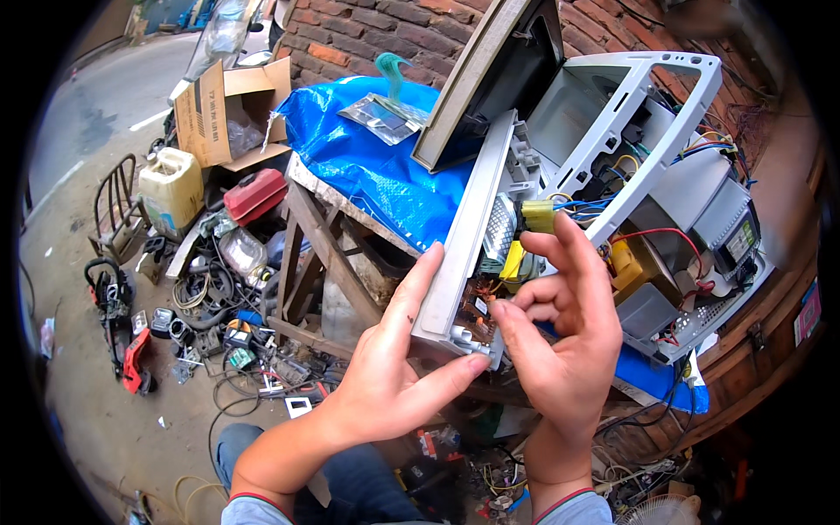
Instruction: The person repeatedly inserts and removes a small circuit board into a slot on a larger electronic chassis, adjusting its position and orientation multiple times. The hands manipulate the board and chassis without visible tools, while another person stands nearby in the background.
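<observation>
My left hand grips the lower end of a long pale control panel, thumb along its bottom edge. My right hand is closed at the brown circuit board inside that panel, thumb and forefinger together; what they hold, if anything, is hidden. Yellow components and wires are just above the board. Behind, a dismantled appliance, apparently a microwave, shows its pale metal frame, a transformer and loose wiring, with a dark-framed door raised at its left.
A blue tarp covers a wooden stand against a brick wall. At left sit a cardboard box, a cream jerrycan, a red case and an orange-black power tool among scattered scrap and cables. A road lies beyond.
</observation>
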Motion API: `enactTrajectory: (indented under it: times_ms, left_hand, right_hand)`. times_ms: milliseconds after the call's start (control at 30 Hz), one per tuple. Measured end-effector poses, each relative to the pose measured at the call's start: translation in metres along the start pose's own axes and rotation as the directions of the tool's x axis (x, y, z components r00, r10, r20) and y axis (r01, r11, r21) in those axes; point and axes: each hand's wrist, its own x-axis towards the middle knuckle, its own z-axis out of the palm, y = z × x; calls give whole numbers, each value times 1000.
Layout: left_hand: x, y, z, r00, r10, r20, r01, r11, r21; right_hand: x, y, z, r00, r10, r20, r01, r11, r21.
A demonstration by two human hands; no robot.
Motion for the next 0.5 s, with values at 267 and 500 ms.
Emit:
enactTrajectory:
  times_ms: [267,500]
  left_hand:
    - [-1,8,1,992,-121,-20,118,986,-119]
    - [-1,3,6,995,-95,-26,91,987,-132]
  right_hand:
    - [15,-2,7,994,63,85,-56,995,-83]
    - [21,-2,5,992,58,110,-36,982,-187]
